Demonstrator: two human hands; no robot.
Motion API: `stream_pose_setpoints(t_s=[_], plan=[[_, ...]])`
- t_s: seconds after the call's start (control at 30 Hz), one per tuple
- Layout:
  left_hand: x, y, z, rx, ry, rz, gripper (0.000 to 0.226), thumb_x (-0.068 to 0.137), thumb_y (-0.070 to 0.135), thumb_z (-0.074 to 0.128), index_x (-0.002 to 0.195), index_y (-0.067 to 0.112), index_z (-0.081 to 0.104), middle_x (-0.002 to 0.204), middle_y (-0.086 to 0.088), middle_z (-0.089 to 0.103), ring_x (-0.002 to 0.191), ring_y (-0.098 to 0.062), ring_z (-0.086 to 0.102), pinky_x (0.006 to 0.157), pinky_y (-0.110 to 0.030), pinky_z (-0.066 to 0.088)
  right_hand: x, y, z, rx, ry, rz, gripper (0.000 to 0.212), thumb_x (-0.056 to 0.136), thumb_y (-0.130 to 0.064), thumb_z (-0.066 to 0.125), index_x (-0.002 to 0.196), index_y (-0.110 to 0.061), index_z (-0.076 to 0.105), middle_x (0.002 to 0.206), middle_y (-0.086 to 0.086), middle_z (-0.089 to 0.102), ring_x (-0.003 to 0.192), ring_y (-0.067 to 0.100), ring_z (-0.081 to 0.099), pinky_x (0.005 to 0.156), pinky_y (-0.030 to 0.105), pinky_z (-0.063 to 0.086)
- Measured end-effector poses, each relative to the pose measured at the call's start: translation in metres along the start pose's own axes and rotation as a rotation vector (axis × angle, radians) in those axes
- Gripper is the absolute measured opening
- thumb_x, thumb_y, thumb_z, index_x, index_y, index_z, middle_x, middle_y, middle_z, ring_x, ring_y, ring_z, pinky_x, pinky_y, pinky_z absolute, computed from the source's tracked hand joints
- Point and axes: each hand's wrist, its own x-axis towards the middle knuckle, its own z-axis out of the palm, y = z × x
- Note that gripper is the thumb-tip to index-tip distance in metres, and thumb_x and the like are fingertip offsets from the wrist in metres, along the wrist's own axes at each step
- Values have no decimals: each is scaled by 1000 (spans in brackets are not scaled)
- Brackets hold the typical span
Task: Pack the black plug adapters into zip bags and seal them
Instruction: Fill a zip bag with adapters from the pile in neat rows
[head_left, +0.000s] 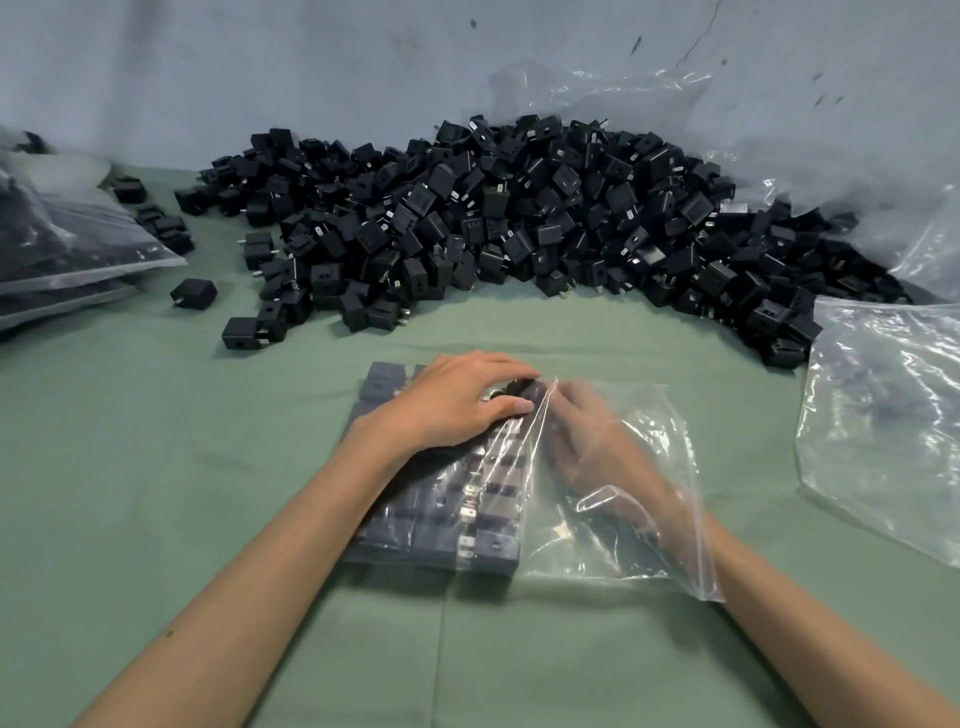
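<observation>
While the person leaned over the green-covered desk (156, 467), a clear zip bag (613, 519) lay flat in front of them, its left part filled with neat rows of black plug adapters (441, 514), metal prongs showing between the rows. The left hand (457, 405) pressed down on top of the packed rows, palm flat, fingers stretched toward the bag's far edge and closed on nothing. The right hand (587, 436) was inside the bag, seen through the plastic; it was blurred, and I could not tell whether its grip was closed on an adapter or loose. The fingertips of both hands met near a dark adapter (519, 388) at the far end of the rows.

Beyond the hands, a big heap of loose adapters (519, 218) spread across the back of the desk against a pale wall (260, 62), with a few strays toward the left. A large crumpled clear plastic bag (831, 156) rose behind the heap on the right. Another empty clear bag (883, 426) lay at the right edge, well apart from the hands. At the far left, filled bags (67, 249) lay stacked.
</observation>
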Motion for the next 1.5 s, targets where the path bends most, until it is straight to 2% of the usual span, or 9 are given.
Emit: stream_pose_setpoints(t_s=[0.1,0.2,0.37,0.47,0.7,0.8,1.0,1.3,1.5], plan=[[0,3,2,-42,49,-4,42,92,39,59,133,31,54,131,15,55,99,6,44,98,-36,37,-2,-2,2,374,163,34,31,96,-10,53,124,-22,56,103,-32,60,96,-15,54,81,2,39],[-1,4,2,-71,88,-23,47,89,42,61,133,29,53,131,12,56,117,-7,49,103,-38,38,-4,-2,4,507,201,38,29,96,-10,55,123,-17,59,109,-19,67,95,-8,62,81,8,47],[0,-1,4,-22,128,-102,58,81,61,59,129,28,56,126,13,59,116,-7,51,102,-38,40,2,4,8,190,156,11,37,97,-35,50,131,-20,53,126,-4,52,103,3,55,92,25,47],[1,0,5,8,123,-96,59,78,67,55,123,30,59,120,14,61,108,-6,53,98,-37,41,7,2,10,67,201,32,28,102,-24,42,127,-16,51,132,4,53,84,-18,51,77,1,40],[1,1,5,29,67,-84,59,78,69,52,128,37,54,124,16,56,113,-9,50,99,-36,34,-5,2,15,-2,269,19,23,97,-20,51,119,-23,59,103,0,61,80,8,59,66,15,46],[0,1,6,26,66,-81,59,78,70,50,128,38,54,124,15,56,114,-9,50,99,-36,35,-3,-2,15,23,289,28,23,97,-27,49,117,-36,54,90,-17,60,64,-4,54,53,12,39],[0,1,5,-15,85,-101,60,80,65,54,130,30,53,127,14,57,116,-7,48,102,-35,35,-2,8,8,74,176,66,33,92,-10,56,123,-16,63,117,5,64,104,21,60,78,2,34],[2,3,2,-1,43,-81,57,79,63,58,127,34,54,124,17,55,112,-4,47,104,-37,34,4,4,8,-112,-91,-13,46,92,-9,53,137,-9,46,145,10,35,129,25,39,102,30,33],[5,2,-5,-128,-67,-70,52,85,55,61,130,31,55,127,16,56,115,-3,49,101,-28,39,-7,-6,0,58,179,-190,39,86,4,56,124,-3,60,110,14,67,85,17,60,82,-3,33]])
